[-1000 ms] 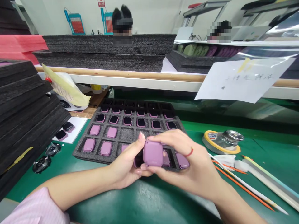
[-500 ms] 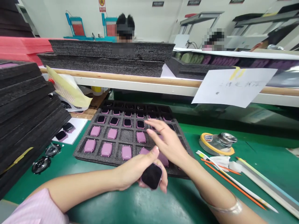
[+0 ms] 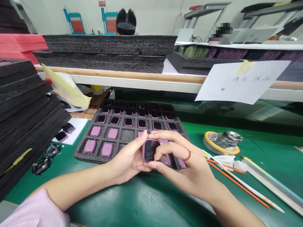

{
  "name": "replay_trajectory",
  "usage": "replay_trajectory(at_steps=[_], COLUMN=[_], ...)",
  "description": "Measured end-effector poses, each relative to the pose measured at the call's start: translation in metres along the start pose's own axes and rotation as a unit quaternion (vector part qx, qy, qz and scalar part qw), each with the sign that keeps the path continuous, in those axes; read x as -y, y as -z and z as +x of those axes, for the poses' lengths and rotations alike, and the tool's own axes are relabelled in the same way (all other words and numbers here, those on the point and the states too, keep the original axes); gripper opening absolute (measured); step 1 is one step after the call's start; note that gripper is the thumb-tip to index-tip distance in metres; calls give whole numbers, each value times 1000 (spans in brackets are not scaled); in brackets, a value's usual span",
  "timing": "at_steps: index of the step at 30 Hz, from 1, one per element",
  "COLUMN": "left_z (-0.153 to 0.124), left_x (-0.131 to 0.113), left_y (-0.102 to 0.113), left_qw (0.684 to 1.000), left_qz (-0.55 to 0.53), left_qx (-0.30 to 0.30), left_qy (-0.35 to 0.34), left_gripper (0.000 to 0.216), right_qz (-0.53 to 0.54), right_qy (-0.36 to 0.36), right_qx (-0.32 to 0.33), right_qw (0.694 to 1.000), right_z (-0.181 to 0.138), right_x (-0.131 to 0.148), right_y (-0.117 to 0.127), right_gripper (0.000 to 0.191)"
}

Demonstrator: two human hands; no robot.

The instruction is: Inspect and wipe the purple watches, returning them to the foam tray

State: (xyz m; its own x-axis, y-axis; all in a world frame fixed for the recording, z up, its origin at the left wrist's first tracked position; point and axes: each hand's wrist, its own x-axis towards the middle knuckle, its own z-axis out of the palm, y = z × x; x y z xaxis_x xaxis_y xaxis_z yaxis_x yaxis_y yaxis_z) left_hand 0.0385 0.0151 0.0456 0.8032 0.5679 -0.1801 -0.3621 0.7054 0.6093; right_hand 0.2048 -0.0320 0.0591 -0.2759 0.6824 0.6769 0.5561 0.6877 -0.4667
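A pink-purple smartwatch case (image 3: 150, 151) with a dark screen faces up between my hands, above the near side of a black foam tray (image 3: 127, 135). My left hand (image 3: 127, 160) grips it from the left, thumb along the upper edge. From the right, my right hand (image 3: 191, 164) closes on the same case, its thumb at the lower edge and a bent finger over the screen. In the tray's compartments lie several such cases, the near ones back-up like this pink case (image 3: 107, 149), the farther ones screen-up like this dark-screened case (image 3: 142, 123). My hands hide some near compartments.
Stacked black foam trays (image 3: 26, 104) rise at the left, near two round black watch parts (image 3: 41, 166). At the right are a yellow tape roll (image 3: 209, 145), a metal-topped bottle (image 3: 230, 140) and orange sticks (image 3: 239, 183). A shelf (image 3: 132, 82) crosses behind; a person's head (image 3: 126, 22) shows beyond.
The smartwatch case has risen away from me, and its screen is turned up more. My right hand has come down from over the tray and closed on it.
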Motion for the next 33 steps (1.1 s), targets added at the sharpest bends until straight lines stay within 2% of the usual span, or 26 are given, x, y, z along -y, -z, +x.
replay_trajectory(at_steps=[6, 8, 10, 11, 12, 13, 14, 17, 19, 23, 33], left_z=[-1, -1, -2, -3, -3, -4, -4, -5, -5, -5, -6], left_x=[-1, -1, -1, -1, -1, -2, -3, -4, -4, -3, -3], left_y=[-3, -3, -3, -4, -4, -5, -6, -8, -8, -7, -10], left_qw=[1000, 1000, 1000, 999, 999, 1000, 1000, 1000, 1000, 1000, 1000], left_qz=[1, 10, 17, 17, 16, 14, 13, 19, 22, 21, 19], left_qx=[-22, -20, -15, -15, -16, -16, -14, -7, -4, 2, 6], left_qy=[-11, 1, 18, 22, 23, 22, 20, 12, 6, 1, -4], left_gripper=[41, 46, 52, 55, 55, 55, 54, 54, 52, 50, 53], right_qz=[17, 32, 58, 74, 87, 97, 100, 72, 50, 54, 43], right_qy=[-26, -51, -78, -90, -97, -99, -97, -80, -69, -62, -59], right_qx=[-58, -134, -239, -270, -273, -249, -203, -57, -21, -15, -3], right_qw=[998, 989, 966, 956, 953, 958, 969, 993, 996, 996, 997], right_z=[7, 6, 2, 0, -2, -4, -5, -8, -8, -6, -7], right_x=[3, 3, 5, 5, 6, 6, 6, 3, 1, -1, 1], right_y=[-2, -1, 2, 4, 5, 6, 6, 3, -2, -7, -2], right_gripper=[10, 13, 16, 15, 13, 10, 17, 59, 64, 55, 54])
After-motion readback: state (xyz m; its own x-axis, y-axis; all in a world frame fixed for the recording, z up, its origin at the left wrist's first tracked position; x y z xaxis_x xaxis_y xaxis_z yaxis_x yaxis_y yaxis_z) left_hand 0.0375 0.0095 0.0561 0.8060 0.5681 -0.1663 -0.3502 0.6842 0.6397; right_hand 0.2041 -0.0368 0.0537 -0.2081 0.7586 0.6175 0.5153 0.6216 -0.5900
